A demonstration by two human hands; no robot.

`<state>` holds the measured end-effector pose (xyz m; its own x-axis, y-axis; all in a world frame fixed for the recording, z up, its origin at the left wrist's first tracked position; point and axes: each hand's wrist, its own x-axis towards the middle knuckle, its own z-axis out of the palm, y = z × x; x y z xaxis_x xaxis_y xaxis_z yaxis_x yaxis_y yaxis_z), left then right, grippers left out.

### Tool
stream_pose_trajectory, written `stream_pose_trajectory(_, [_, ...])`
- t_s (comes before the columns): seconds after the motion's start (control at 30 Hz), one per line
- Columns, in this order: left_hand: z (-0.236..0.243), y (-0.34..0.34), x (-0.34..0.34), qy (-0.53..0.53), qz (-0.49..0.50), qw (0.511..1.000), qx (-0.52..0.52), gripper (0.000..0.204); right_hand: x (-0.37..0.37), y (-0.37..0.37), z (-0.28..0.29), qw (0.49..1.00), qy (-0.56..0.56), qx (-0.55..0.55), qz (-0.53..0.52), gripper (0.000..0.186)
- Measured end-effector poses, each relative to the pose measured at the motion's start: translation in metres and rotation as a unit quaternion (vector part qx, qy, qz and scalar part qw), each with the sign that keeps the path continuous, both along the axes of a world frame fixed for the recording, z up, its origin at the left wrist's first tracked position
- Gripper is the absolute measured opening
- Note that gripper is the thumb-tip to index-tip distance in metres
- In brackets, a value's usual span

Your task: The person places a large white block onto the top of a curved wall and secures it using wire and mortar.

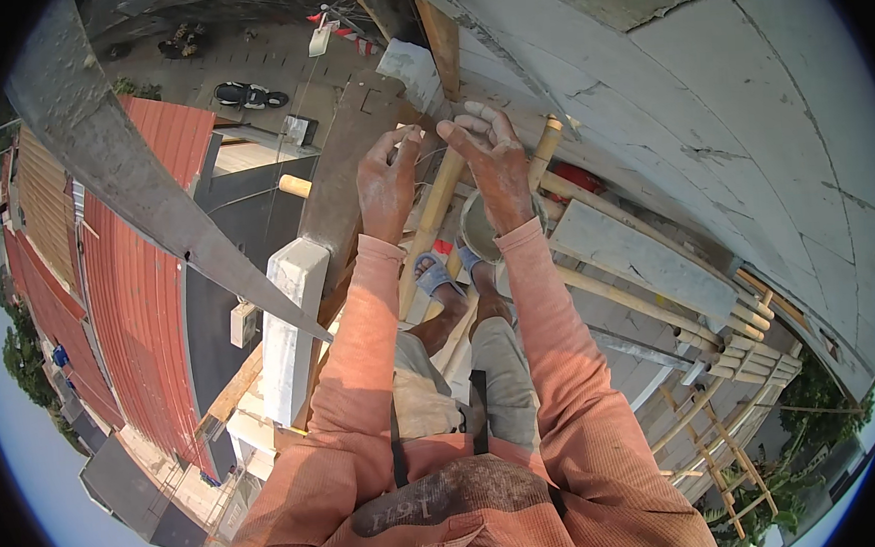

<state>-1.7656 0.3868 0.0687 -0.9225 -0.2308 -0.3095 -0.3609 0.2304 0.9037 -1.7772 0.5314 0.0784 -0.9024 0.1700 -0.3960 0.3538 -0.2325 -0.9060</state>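
Observation:
My left hand (388, 181) is raised near the middle of the view, thumb and fingers bent together at a small pale bit I cannot make out. My right hand (491, 170) faces it a short gap away, dusted white, fingers curled; anything in them is too small to tell. Both are over bamboo poles (438, 203) beside a brown, weathered beam (342, 179). A round grey bucket (477, 233) sits below my right hand, partly hidden by it. My feet in blue slippers (438, 278) are on the bamboo.
A cracked grey wall (709, 126) rises at right, above a board (637, 261) on bamboo scaffold. At left are a long grey metal strip (151, 171), a white post (293, 282) and, far below, red roofs (140, 322) and a road with a motorbike (250, 94). A bamboo ladder (720, 467) stands lower right.

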Motion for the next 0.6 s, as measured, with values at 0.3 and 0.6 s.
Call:
stream_pose_trajectory(0.3, [-0.126, -0.033, -0.079, 0.084, 0.03, 0.976, -0.198, 0.041, 0.04, -0.011, -0.149, 0.988, -0.117, 0.014, 0.104, 0.042])
stream_pose_trajectory(0.6, [-0.215, -0.05, -0.154, 0.036, -0.108, 0.971, -0.212, 0.035, -0.053, -0.025, -0.246, 0.986, 0.009, 0.142, 0.085, 0.028])
